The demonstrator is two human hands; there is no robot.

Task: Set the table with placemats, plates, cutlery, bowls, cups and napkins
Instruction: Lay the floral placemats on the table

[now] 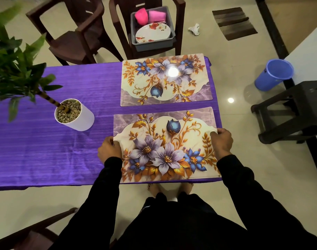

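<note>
Near placemat (166,147): at table's near edge, right end.
Left hand (109,150): pinching its left edge.
Right hand (223,142): gripping its right edge.
Far placemat (165,80): laid at far edge.
Plates (152,33), cups: unplaced, in grey tub (172,34) beyond.

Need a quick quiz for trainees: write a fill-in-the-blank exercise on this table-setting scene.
1. The left hand and right hand grip the near placemat by its two ____ edges.
2. The tablecloth is ____ in colour.
3. The plate lies in a grey tub on a ____.

Missing words: side; purple; chair
</note>
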